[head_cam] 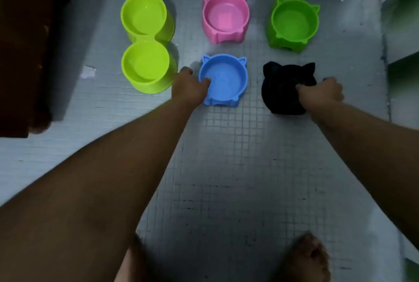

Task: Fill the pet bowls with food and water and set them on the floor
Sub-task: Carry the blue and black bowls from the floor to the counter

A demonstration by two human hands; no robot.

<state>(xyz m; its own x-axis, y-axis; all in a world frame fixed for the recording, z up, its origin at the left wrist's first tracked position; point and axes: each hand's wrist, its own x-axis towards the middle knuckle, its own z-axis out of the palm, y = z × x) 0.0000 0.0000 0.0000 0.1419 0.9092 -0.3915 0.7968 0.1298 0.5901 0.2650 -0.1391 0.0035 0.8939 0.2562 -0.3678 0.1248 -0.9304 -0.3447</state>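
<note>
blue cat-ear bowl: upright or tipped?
Upright. The blue cat-ear bowl shows its open mouth upward, base toward the tiled floor; the left hand grips its rim.

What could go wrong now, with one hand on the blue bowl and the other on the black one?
Your left hand pinches only one edge of the blue cat-ear bowl, and your right hand grips the black cat-ear bowl by its rim. Lifted so, either could tip and spill. The blue one sits close to the lime double bowl, so a sideways move may knock it.
</note>
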